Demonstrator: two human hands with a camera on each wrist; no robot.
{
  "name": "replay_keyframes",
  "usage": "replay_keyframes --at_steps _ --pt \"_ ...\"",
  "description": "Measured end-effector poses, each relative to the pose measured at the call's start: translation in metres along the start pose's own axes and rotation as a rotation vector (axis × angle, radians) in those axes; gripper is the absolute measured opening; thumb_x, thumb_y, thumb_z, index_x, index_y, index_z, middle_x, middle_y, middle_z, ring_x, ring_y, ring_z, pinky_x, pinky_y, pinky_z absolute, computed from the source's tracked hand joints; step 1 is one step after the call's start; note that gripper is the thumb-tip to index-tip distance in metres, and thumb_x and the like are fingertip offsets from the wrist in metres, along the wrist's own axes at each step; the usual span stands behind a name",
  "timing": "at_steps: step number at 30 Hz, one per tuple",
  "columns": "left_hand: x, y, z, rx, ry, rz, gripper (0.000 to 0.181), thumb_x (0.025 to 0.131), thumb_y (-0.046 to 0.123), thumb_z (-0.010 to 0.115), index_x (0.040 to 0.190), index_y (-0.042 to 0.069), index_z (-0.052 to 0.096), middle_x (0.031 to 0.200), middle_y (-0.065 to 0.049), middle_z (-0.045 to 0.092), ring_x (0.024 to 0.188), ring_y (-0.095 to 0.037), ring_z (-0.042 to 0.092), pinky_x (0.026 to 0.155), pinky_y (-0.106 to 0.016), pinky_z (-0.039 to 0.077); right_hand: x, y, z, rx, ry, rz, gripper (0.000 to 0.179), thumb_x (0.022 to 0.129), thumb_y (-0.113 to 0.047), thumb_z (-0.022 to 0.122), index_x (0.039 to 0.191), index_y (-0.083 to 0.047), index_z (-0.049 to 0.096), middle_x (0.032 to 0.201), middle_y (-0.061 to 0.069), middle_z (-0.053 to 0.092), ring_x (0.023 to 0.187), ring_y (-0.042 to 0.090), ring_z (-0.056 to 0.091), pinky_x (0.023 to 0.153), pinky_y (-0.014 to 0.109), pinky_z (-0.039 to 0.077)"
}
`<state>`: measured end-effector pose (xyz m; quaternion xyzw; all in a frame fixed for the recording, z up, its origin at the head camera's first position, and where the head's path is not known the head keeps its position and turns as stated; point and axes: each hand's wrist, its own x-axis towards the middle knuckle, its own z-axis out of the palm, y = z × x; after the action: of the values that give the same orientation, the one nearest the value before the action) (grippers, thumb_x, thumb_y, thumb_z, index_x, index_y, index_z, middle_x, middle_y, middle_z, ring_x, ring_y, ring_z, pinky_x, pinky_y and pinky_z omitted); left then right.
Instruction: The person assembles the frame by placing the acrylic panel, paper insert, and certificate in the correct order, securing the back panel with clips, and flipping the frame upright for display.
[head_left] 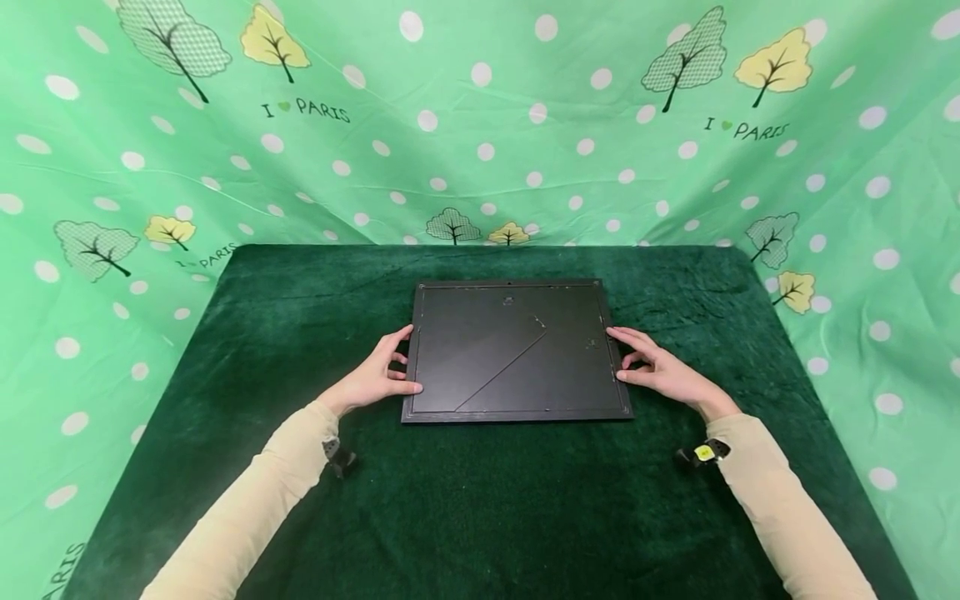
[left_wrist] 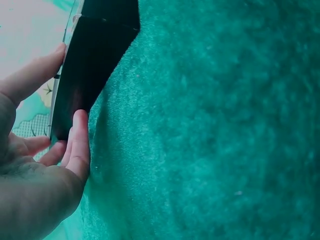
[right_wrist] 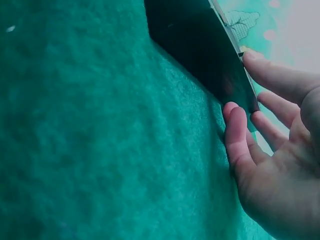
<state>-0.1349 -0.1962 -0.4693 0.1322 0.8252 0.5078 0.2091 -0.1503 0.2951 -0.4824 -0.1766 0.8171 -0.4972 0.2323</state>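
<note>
A black picture frame (head_left: 480, 333) lies back side up, with its corners, small metal fittings and a thin diagonal line across the backing showing. At its left side my left hand (head_left: 375, 371) holds the edge, thumb on the rim and fingers along the side. My right hand (head_left: 660, 367) grips the opposite edge, thumb nearer to me and fingertips farther up. In the left wrist view, the thumb and fingertips meet the dark side of the frame (left_wrist: 95, 60). The right wrist view shows the same hold on the frame's other side (right_wrist: 200, 55). The front of the frame is hidden.
Dark green plush cloth (head_left: 480, 500) covers the table. Behind and at both sides hangs a light green curtain (head_left: 480, 108) with white dots and printed trees. Small dark devices are strapped on both wrists, the right one with a yellow mark (head_left: 703, 452).
</note>
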Motion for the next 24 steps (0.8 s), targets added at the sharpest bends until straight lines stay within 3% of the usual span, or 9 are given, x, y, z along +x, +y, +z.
replay_keyframes --at_steps 6,13,24 --pt "-0.007 0.024 0.000 0.002 -0.009 -0.013 0.093 0.084 -0.001 0.073 0.152 -0.004 0.009 0.146 -0.029 0.015 0.115 -0.042 0.042 0.091 -0.052 0.046 0.004 -0.006 -0.003 0.011 -0.026 0.071 0.082 0.093 -0.014 0.066 0.157 -0.018 0.014 0.146 0.023 0.022 0.098 0.028 0.051 0.076 0.034 0.047" --pt "0.005 -0.012 0.000 0.034 0.003 0.004 0.099 0.083 0.003 0.076 0.154 0.000 0.006 0.148 -0.025 0.013 0.115 -0.039 0.041 0.089 -0.052 0.046 0.010 -0.013 -0.005 0.069 -0.052 0.122 0.093 0.093 -0.011 0.066 0.156 -0.013 -0.002 0.152 0.025 0.011 0.095 0.030 0.051 0.077 0.036 0.048" --pt "0.004 -0.008 0.001 0.046 0.000 -0.006 0.101 0.081 0.007 0.078 0.154 0.003 0.008 0.147 -0.023 0.015 0.112 -0.035 0.043 0.088 -0.046 0.047 0.016 -0.031 -0.001 -0.078 -0.071 0.198 0.095 0.092 -0.013 0.066 0.154 -0.004 -0.006 0.143 0.027 0.012 0.092 0.028 0.046 0.074 0.036 0.042"
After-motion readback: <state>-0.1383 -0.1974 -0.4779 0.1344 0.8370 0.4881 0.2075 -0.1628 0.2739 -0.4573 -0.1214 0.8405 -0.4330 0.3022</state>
